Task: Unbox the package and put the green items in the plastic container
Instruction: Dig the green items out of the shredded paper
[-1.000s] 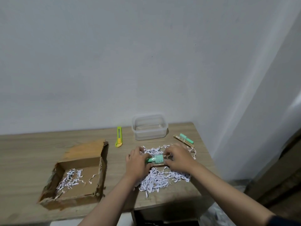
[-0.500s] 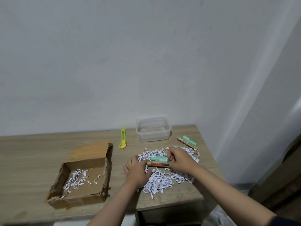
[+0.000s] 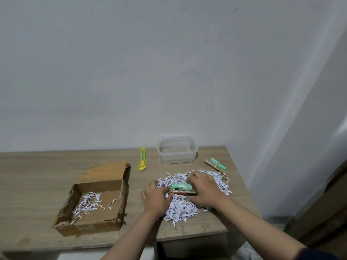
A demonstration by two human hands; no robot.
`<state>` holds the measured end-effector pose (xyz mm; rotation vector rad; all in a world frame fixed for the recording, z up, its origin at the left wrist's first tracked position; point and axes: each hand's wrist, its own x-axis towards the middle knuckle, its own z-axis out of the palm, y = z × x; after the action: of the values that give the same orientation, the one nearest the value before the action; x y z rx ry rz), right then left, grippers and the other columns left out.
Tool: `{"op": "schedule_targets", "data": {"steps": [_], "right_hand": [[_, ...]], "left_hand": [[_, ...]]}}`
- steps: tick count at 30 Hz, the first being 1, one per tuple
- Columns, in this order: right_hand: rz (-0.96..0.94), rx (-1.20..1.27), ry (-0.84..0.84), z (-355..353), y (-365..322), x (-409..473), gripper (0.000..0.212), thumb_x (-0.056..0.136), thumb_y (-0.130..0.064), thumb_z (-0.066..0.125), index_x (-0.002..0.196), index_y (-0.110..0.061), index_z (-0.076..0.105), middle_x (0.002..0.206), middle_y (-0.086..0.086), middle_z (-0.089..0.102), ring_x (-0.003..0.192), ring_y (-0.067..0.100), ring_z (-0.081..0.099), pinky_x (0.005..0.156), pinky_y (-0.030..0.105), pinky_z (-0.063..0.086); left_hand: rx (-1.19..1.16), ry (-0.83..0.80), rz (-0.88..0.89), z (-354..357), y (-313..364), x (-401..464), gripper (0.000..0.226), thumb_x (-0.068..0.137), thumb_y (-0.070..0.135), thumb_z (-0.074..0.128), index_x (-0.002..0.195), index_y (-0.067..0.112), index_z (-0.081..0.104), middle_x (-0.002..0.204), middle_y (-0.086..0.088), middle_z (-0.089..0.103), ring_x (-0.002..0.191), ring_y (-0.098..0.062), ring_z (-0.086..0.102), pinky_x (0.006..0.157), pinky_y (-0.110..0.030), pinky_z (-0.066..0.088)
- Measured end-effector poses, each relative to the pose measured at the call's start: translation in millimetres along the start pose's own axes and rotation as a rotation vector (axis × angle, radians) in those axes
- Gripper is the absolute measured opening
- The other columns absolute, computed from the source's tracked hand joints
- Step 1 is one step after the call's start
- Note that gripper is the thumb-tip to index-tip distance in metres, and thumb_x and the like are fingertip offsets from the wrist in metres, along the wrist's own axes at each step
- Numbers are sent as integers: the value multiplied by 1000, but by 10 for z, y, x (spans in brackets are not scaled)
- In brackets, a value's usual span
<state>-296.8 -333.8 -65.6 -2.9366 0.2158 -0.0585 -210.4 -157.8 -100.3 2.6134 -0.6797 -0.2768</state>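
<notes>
A green item (image 3: pixel 181 185) on its card backing is held over a heap of shredded paper (image 3: pixel 180 209) in the middle of the table (image 3: pixel 37 175). It is gripped at its right end by the right hand (image 3: pixel 203 190) and pinched at its left end by the left hand (image 3: pixel 156 197). A second green item (image 3: pixel 217 163) lies near the table's right edge. Behind the heap stands the plastic container (image 3: pixel 177 158), with a yellow-green box cutter (image 3: pixel 142 159) to its left. An opened cardboard box (image 3: pixel 93 199) holding paper scraps sits further left.
</notes>
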Motion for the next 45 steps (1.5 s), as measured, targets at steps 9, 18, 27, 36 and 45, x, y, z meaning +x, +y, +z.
{"op": "schedule_targets", "data": {"steps": [9, 18, 27, 36, 45], "right_hand": [[-39, -44, -17, 35, -99, 155, 38, 76, -26, 62, 112, -18, 58, 109, 1, 61, 102, 23, 56, 91, 36, 40], [-49, 131, 126, -124, -73, 3, 35, 72, -23, 62, 107, -18, 59, 103, -2, 60, 90, 20, 58, 69, 28, 38], [7, 246, 72, -279, 15, -87, 34, 71, -22, 70, 103, -20, 58, 102, -6, 59, 89, 11, 55, 76, 30, 50], [22, 308, 122, -521, 128, -65, 39, 69, -28, 75, 103, -21, 55, 102, -10, 52, 93, 12, 54, 77, 25, 45], [85, 319, 202, -585, 61, -12, 39, 58, -43, 75, 88, -28, 54, 95, -9, 61, 88, 12, 55, 75, 30, 41]], "left_hand": [[-140, 146, 71, -40, 42, -56, 31, 82, 47, 58, 108, 31, 63, 117, 8, 52, 116, -14, 43, 104, -37, 25], [-387, 112, -61, -212, 249, -26, 21, 75, 36, 72, 94, 29, 67, 82, 12, 66, 91, -10, 61, 93, -32, 29], [-374, 88, 18, -298, 98, 65, 13, 81, 21, 68, 73, 32, 66, 78, 15, 68, 79, -7, 62, 94, -40, 45], [-251, 138, 65, -323, 188, 160, 16, 88, 24, 57, 97, 28, 70, 115, 10, 63, 111, -14, 53, 105, -40, 24], [-720, 90, 126, -245, 381, 66, 28, 81, 8, 66, 108, 16, 62, 112, -3, 65, 104, -13, 58, 88, -22, 46]]}}
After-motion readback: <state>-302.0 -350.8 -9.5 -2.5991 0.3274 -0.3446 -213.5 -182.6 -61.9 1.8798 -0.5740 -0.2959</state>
